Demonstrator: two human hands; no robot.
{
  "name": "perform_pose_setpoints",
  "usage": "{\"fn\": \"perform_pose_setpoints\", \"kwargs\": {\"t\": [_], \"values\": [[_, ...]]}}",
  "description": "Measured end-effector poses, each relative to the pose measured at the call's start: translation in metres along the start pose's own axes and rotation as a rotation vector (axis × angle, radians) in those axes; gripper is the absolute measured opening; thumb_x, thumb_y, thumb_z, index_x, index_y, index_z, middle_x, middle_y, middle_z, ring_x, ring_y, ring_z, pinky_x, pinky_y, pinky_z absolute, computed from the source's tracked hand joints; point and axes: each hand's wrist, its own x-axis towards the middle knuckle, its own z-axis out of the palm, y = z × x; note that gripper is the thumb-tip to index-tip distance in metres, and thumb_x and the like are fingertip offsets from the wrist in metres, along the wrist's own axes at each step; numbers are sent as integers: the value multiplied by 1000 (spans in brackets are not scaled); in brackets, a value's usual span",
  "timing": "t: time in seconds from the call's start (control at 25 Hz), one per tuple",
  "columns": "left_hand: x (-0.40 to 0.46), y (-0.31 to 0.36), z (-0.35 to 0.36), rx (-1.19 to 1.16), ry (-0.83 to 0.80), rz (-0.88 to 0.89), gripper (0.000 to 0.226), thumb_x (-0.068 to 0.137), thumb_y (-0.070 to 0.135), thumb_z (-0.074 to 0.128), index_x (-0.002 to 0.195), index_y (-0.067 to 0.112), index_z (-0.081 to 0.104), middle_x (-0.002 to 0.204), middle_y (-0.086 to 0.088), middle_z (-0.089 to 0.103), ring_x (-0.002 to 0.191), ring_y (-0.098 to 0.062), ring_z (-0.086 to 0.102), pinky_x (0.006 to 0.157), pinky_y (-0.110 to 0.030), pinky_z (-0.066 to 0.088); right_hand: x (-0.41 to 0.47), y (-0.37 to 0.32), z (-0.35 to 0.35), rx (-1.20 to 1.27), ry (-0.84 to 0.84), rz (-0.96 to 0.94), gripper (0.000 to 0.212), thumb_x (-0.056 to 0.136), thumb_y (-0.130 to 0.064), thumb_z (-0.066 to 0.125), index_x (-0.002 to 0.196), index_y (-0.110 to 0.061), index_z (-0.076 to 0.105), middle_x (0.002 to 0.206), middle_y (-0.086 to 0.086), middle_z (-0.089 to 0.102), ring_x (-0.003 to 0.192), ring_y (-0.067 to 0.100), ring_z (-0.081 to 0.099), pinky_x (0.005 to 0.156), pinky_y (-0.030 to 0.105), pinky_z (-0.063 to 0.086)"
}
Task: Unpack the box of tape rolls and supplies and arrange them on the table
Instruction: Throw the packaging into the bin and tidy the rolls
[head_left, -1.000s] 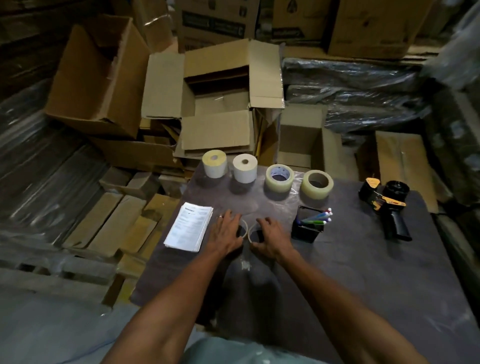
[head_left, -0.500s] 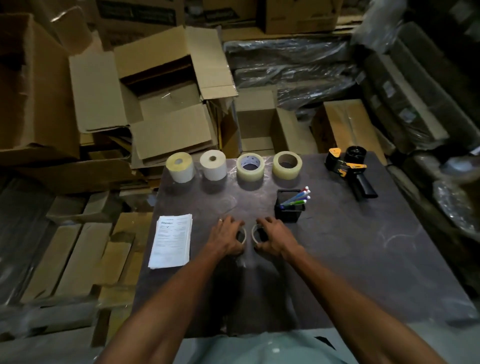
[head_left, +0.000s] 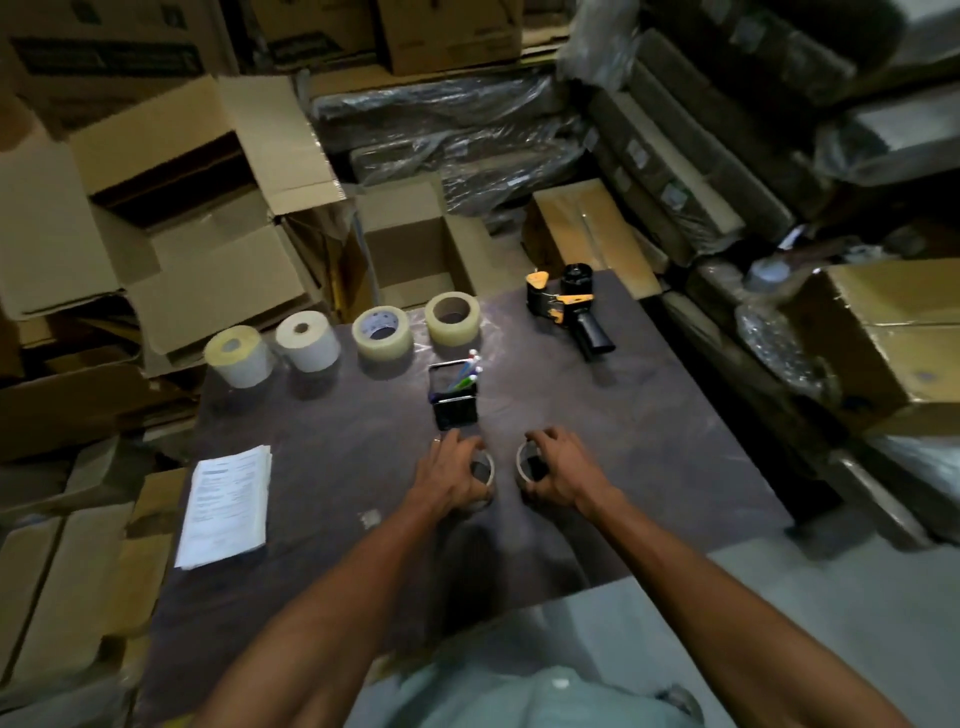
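On the dark table: table (head_left: 649, 467) carries every unpacked item, laid out in rows
Left hand: left hand (head_left: 451, 475) curls over a small tape roll (head_left: 483, 470) standing on the tabletop, fingers and thumb wrapped round its rim
Right hand: right hand (head_left: 563, 470) grips a second small tape roll (head_left: 525, 462) in the same way; the two rolls sit just beside each other, a narrow gap between them
Back row: yellowish label roll (head_left: 236, 356), white label roll (head_left: 307, 342), clear tape roll (head_left: 383, 332) and tan tape roll (head_left: 452, 318) stand in a line along the far edge, near one another but apart
Pen holder: black pen holder (head_left: 453, 400) with coloured pens stands just beyond the left hand, between the hands and the back row
Dispenser: tape gun (head_left: 569, 312), black and orange, lies toward the far right corner, well apart from the rolls
Papers: stack of printed sheets (head_left: 228, 506) lies flat at the left edge of the table
Behind the table: open cardboard box (head_left: 208, 208) with flaps spread, among other cartons and plastic-wrapped bundles
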Motion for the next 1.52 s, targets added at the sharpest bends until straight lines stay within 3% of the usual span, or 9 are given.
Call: {"fn": "perform_pose_setpoints", "kwargs": {"t": [0.36,0.64,0.84,1.08,1.32,1.52], "values": [[31,215,70,-47,44,29,79,59,50,73,133,30,52,129,-5,49,126,-32,45,104,-46,43,-51,199,-94,-47,53,-25,80,68,-43,77,138,-18,48,132,12,52,117,36,52,96,37,47],[82,332,90,-23,67,102,74,66,43,74,134,31,50,130,-3,48,124,-30,45,102,-43,44,-49,306,-139,-11,63,37,83,66,-50,71,141,-24,45,136,6,48,123,30,50,98,37,48],[145,389,103,-15,23,183,77,65,55,74,134,33,49,129,0,47,123,-26,46,99,-42,46,-28,364,-170,-18,102,108,82,76,-51,72,146,-22,40,143,7,44,130,29,44,99,37,43],[195,443,126,47,-18,223,74,66,53,73,133,32,50,127,0,49,118,-27,49,91,-40,46,-5,425,-193,-32,21,163,81,78,-51,72,146,-22,39,142,9,43,128,31,43,97,40,43],[233,482,170,41,-119,77,73,66,49,75,132,30,51,129,-4,48,120,-31,48,97,-44,47,25,487,-184,-14,-77,109,83,74,-51,72,143,-18,41,138,9,47,123,30,47,97,39,45],[273,488,246,26,-179,-84,69,70,53,72,131,29,49,131,-5,46,123,-32,48,99,-42,45,74,548,-127,-19,-229,79,80,70,-46,73,140,-22,42,134,10,49,121,31,47,98,39,45]]}}
